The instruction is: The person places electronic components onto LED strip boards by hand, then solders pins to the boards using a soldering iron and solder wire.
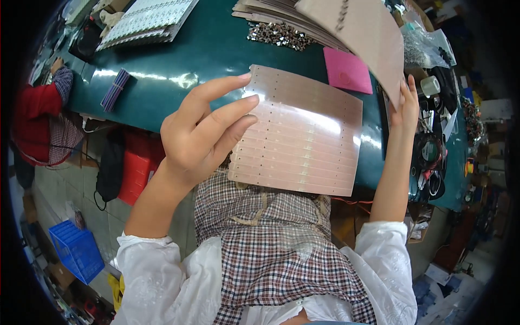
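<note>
A thin, shiny pinkish-beige panel (303,130) with score lines and rows of small dark holes lies at the front edge of the green table, slightly bowed. My left hand (195,127) hovers at its left edge, fingers apart and holding nothing; the fingertips overlap the panel's edge, and whether they touch it I cannot tell. At the right, my right hand (406,108) grips the lower corner of a second beige panel (365,38). That one is raised at a slant and curves, with a row of dark marks on its face.
Behind are a stack of similar panels (287,19) and a pile of small metal parts (276,35). A pink pad (348,70) lies on the green table (216,51). White sheets (146,24) and a purple bundle (115,90) are left. Another person's red sleeve (40,111) shows far left.
</note>
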Demonstrator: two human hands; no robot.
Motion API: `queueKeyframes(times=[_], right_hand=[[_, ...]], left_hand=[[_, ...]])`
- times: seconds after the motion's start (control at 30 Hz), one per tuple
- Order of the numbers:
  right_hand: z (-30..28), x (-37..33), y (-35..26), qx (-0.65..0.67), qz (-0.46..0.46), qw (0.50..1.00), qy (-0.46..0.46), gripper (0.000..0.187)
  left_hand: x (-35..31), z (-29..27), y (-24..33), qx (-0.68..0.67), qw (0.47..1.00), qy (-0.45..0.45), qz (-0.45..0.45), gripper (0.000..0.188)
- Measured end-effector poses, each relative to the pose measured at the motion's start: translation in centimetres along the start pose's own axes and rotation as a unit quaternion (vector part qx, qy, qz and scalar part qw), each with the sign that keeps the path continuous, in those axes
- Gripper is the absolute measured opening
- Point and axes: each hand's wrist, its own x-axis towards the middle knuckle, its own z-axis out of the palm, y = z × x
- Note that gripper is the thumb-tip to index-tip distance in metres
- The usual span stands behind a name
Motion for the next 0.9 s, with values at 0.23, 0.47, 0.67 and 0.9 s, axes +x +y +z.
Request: queueKeyframes(times=[0.23,0.47,0.67,0.9], right_hand=[[-0.3,13.6,3.4,-0.027,-0.045,0.996,0.072,0.035],[0.6,16.1,6.0,-0.046,-0.013,0.992,0.113,0.036],[1.0,15.6,5.8,-0.107,-0.015,0.988,0.112,0.039],[0.2,16.4,4.8,-0.314,-0.075,0.94,0.115,0.031]], left_hand=[[-0.6,0.9,-2.6,0.013,0.998,0.021,-0.061,0.019],[-0.8,0.9,-4.6,0.027,0.993,-0.004,-0.115,0.016],[-0.5,1.3,-6.0,0.01,0.988,-0.032,-0.151,0.014],[-0.1,1.9,-7.1,0.021,0.991,-0.02,-0.134,0.013]])
